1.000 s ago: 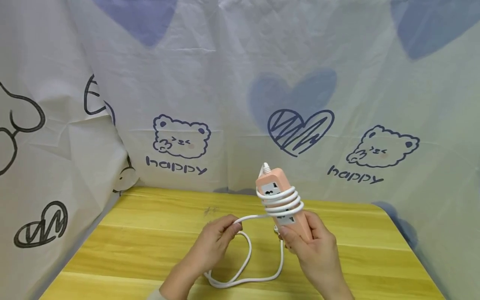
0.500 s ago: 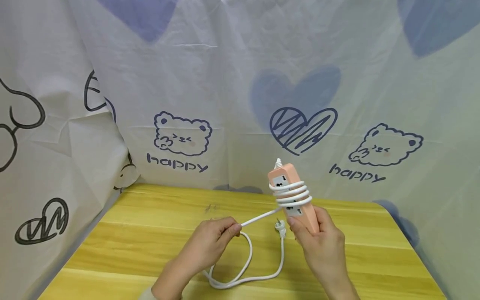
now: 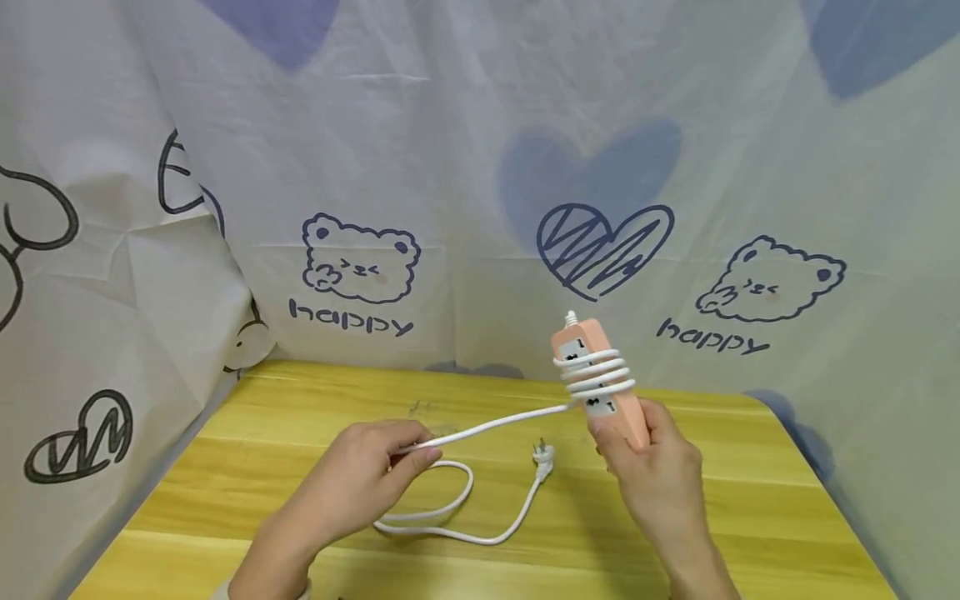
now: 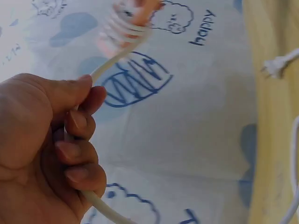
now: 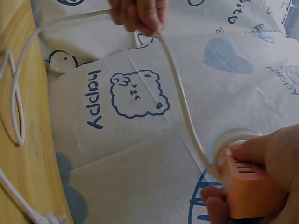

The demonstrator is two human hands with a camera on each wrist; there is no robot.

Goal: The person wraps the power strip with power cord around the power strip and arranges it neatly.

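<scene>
A pink power strip is gripped at its lower end by my right hand, tilted up above the table. Several turns of its white cord wrap around the strip's middle, partly covering the sockets. From these turns the cord runs fairly straight to my left hand, which pinches it between thumb and index finger. In the left wrist view the other fingers curl round the cord too. Past that hand the cord loops down toward the table, ending in a white plug with its prongs pointing away.
Below the hands spreads a yellow wood-grain table. A white cloth printed with hearts and bear faces hangs behind it and along the sides. The loose cord loop lies left of the plug.
My left hand has moved left and drawn the cord out longer from the strip. The right hand has shifted the strip slightly right and up. The plug and loose loop have shifted left.
</scene>
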